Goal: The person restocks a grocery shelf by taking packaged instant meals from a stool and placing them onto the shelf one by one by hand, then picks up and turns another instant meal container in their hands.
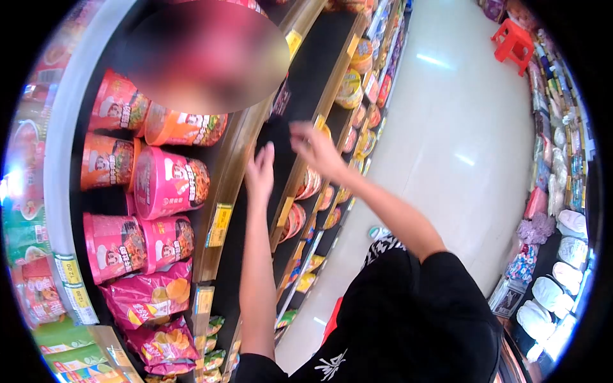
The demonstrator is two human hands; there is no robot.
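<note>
My left hand (pixel 260 171) reaches over a dark, mostly bare shelf, its fingers stretched out and nothing visible in them. To its right is my right hand (pixel 313 148), fingers apart and slightly curled, also without anything visible in its grasp. The two hands do not touch. Just beyond them on the same shelf lies a dark package (pixel 280 101) with small print. Left of my left hand, pink instant noodle tubs (pixel 171 182) and orange instant noodle tubs (pixel 107 161) stand on another shelf.
Purple potato chip bags (pixel 153 297) lie below the tubs. Yellow noodle bowls (pixel 349 88) line a shelf on the right. A red plastic stool (pixel 513 45) stands across the tiled aisle floor (pixel 456 115). White bundled goods (pixel 549 293) fill the far-side shelf. A blurred patch hides part of the upper shelf.
</note>
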